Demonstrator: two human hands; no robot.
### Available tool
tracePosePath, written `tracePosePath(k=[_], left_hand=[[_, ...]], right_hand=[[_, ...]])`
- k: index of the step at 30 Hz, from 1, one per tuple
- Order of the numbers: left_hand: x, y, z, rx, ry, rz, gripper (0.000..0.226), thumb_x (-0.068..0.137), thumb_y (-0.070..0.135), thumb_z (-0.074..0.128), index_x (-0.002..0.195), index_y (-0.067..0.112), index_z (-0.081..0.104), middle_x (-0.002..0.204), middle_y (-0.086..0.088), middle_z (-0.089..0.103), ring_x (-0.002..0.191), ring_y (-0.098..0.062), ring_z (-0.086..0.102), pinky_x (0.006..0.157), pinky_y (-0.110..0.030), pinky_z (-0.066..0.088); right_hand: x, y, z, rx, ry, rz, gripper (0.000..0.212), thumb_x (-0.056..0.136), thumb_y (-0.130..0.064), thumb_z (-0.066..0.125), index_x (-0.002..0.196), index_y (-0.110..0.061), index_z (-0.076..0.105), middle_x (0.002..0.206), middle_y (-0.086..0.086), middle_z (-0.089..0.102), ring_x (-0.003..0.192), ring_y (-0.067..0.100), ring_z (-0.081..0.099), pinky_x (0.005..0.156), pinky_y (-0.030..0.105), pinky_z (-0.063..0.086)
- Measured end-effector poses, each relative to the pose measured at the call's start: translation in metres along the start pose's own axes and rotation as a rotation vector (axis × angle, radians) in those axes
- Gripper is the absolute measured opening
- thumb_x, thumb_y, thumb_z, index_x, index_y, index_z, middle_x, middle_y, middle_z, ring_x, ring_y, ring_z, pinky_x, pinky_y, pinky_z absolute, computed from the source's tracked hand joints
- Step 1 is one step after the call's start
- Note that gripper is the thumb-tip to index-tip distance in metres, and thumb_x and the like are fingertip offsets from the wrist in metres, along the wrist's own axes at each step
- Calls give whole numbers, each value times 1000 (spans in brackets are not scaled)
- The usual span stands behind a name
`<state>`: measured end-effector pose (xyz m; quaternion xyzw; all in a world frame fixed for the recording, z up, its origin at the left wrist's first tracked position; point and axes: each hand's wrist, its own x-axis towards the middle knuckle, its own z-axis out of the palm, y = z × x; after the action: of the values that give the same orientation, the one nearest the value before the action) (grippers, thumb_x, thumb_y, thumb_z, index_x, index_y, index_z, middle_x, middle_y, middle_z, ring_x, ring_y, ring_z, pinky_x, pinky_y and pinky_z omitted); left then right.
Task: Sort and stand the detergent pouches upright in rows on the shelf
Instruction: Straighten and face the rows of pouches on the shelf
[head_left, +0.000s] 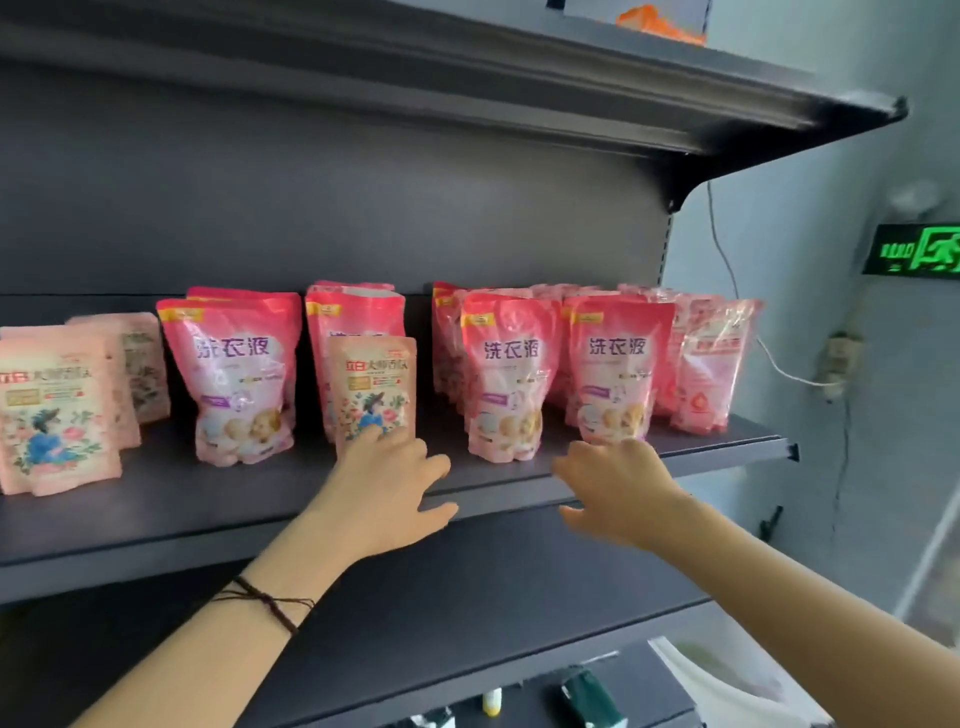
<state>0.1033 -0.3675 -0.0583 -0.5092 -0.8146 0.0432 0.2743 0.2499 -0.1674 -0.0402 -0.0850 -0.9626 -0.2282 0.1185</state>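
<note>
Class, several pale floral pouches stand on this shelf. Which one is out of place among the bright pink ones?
The floral pouch at the left hand fingertips: it stands in front of a bright pink row, while the others are grouped at far left.

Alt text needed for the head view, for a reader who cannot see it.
Two bare hands reach onto a dark grey metal shelf of upright pink detergent pouches: the left hand touches a pale peach floral pouch, the right hand nears a bright pink pouch.
</note>
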Motion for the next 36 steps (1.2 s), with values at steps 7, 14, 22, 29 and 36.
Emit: tracePosePath(k=[7,14,22,29,36], left_hand=[[77,85,7,-44,27,29,67,84,64,14,119,27,57,109,6,61,102,-18,54,82,-33,38],[160,127,26,-519,270,-241,36,96,51,37,127,35,47,125,19,53,112,-4,54,83,-27,48],[245,167,71,-854,637,-488,52,91,35,50,138,17,38,138,3,41,126,-6,39,101,-17,32],[267,184,94,-1076,776,-768,64,89,20,63,144,10,32,145,-3,36,135,-19,31,114,-41,30],[278,184,85,-1624,724,-958,25,97,35,46,123,36,47,110,27,53,104,16,51,78,-12,42]], right_hand=[[-35,93,37,52,2,85,36,92,-47,46,117,-22,51,116,-3,58,109,22,56,77,32,44],[-5,155,82,418,130,285,34,93,-46,44,123,-33,50,114,-11,62,99,17,62,76,32,52],[52,181,123,947,403,445,21,92,-36,54,107,-27,41,91,-7,61,82,14,61,68,38,53],[75,192,158,1230,426,403,7,96,-23,53,101,-26,56,91,-12,65,79,4,62,71,33,54],[83,204,169,1434,445,306,25,94,-6,54,83,-26,63,73,-10,68,64,-2,58,58,9,43]])
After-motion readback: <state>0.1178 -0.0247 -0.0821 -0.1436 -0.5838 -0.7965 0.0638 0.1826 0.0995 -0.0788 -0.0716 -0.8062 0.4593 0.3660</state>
